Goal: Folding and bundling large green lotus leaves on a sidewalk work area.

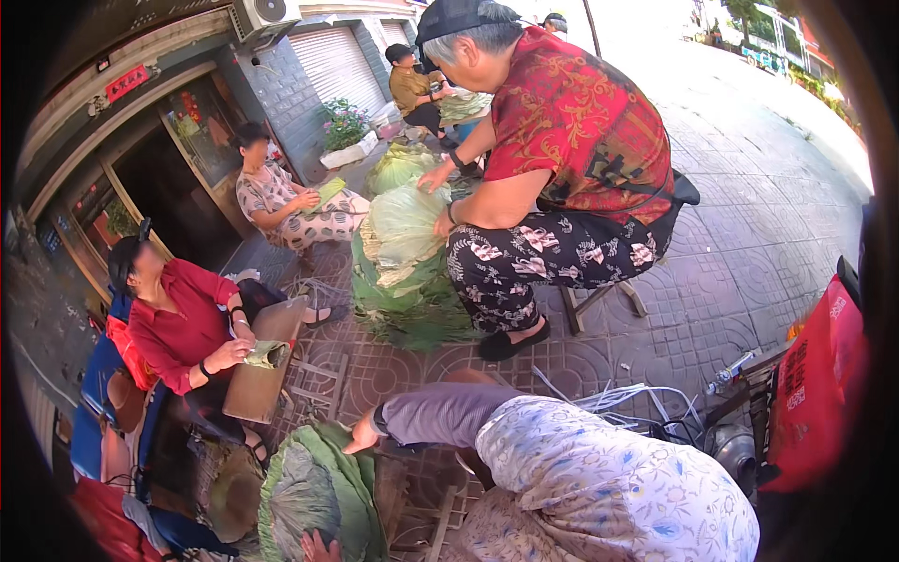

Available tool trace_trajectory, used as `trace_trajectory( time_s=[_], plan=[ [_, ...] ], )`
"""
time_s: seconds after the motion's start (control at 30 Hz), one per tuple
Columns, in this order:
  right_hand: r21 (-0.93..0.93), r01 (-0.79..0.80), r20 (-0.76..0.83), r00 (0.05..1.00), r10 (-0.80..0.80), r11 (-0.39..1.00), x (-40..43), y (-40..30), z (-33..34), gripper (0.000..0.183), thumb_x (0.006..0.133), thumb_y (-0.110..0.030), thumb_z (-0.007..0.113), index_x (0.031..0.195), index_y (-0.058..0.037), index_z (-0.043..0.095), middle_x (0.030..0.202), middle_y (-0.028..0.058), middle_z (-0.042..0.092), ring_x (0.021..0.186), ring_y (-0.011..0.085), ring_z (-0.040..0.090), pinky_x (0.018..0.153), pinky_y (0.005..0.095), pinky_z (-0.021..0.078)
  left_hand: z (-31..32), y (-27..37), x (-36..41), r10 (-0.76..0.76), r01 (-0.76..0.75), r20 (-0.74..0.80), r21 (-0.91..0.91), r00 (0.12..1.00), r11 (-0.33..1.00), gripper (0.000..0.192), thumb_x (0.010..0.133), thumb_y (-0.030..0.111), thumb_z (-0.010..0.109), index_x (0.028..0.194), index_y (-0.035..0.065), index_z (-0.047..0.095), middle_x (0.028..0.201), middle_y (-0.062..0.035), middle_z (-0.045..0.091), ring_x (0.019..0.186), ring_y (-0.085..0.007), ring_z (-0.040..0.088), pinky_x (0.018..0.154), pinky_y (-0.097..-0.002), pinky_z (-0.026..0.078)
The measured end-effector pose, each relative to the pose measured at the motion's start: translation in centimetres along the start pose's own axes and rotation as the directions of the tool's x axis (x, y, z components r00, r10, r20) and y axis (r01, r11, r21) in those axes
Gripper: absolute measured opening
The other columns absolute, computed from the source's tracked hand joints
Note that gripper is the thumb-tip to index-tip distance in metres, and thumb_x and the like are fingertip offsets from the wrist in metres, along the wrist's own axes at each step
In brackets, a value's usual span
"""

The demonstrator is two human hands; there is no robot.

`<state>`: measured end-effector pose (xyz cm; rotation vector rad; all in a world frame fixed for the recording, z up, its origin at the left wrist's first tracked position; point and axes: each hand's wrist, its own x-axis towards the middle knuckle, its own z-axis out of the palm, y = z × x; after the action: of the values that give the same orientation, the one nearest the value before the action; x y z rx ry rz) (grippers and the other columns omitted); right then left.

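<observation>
A stack of large dried green leaves (302,485), lotus-like with radiating veins, lies low in front of me. My right hand (362,432), with a dark band at the wrist and a purple sleeve, touches the stack's upper right edge with its fingers pointing down; whether they pinch a leaf is unclear. At the bottom edge of the picture my left hand (320,548) rests on the top leaf, its fingers slightly apart and its wrist cut off by the frame. My patterned white garment (632,471) fills the lower right.
Across from me a seated person (576,119) handles a tall leaf pile (414,281). To the left, another person (182,316) holds a rolled leaf over a wooden board (263,365). White straps (632,404), a metal pot (730,449) and a red bag (815,386) are at right.
</observation>
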<state>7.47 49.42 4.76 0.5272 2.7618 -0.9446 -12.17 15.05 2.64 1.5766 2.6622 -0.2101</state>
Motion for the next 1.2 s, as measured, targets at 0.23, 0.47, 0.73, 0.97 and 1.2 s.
trace_trajectory(
  time_s=[0.23,0.47,0.73,0.97,1.2],
  plan=[
    [0.52,0.128,-0.288,0.957,0.032,0.845,-4.1,-4.7,-0.2,0.091,0.073,-0.065,0.053,0.125,0.0082,0.04,0.125,0.0248,0.046,0.121,0.031,0.041,0.098,0.0353,0.0348,-0.2,2.3,-1.0,-0.215,0.216,0.029,-0.205,0.976,0.955,0.06,0.085,0.042,0.046,0.135,0.0129,0.032,0.143,-0.0154,0.023,0.132,-0.0331,0.018,0.1,-0.0544,0.023],
    [0.798,0.468,-0.483,0.874,-0.061,0.379,-1.8,-4.9,2.5,0.071,0.078,-0.029,0.068,0.131,0.0005,0.031,0.121,0.0117,0.05,0.106,0.0192,0.049,0.091,0.0304,0.0383,-2.1,4.7,0.0,-0.253,0.271,0.104,-0.226,0.962,0.936,0.063,0.084,0.048,0.047,0.137,0.0195,0.027,0.145,-0.011,0.018,0.134,-0.0302,0.015,0.101,-0.0546,0.018],
    [0.89,0.266,-0.326,0.939,0.108,0.371,-1.1,-5.5,5.5,0.06,0.072,-0.012,0.071,0.122,-0.0003,0.039,0.112,0.0102,0.054,0.099,0.0184,0.053,0.086,0.0306,0.0416,-5.8,7.3,-0.6,-0.27,0.279,0.144,-0.044,0.952,0.959,0.059,0.082,0.042,0.053,0.132,0.0145,0.037,0.141,-0.0146,0.026,0.132,-0.0304,0.02,0.102,-0.0517,0.02],
    [0.597,0.274,-0.492,0.867,0.075,0.754,-0.5,-7.5,6.0,0.033,0.076,-0.008,0.06,0.108,-0.0013,0.054,0.094,0.0179,0.061,0.085,0.0296,0.06,0.077,0.0336,0.0457,-3.7,9.0,2.5,-0.009,-0.078,-0.213,-0.396,0.977,0.915,0.057,0.083,0.038,0.053,0.13,0.0101,0.039,0.141,-0.0145,0.026,0.132,-0.0301,0.022,0.104,-0.0473,0.019],
    [-0.186,0.568,-0.491,0.653,-0.576,0.802,-3.3,-9.7,5.7,0.04,0.07,0.003,0.051,0.106,-0.0104,0.059,0.123,0.0099,0.049,0.113,0.0315,0.045,0.09,0.0365,0.0426,-3.2,7.9,2.4,0.061,-0.106,-0.096,-0.597,0.994,0.795,0.053,0.083,0.038,0.053,0.128,0.0106,0.043,0.131,-0.0102,0.044,0.126,-0.0247,0.034,0.106,-0.0376,0.021]
  ],
)
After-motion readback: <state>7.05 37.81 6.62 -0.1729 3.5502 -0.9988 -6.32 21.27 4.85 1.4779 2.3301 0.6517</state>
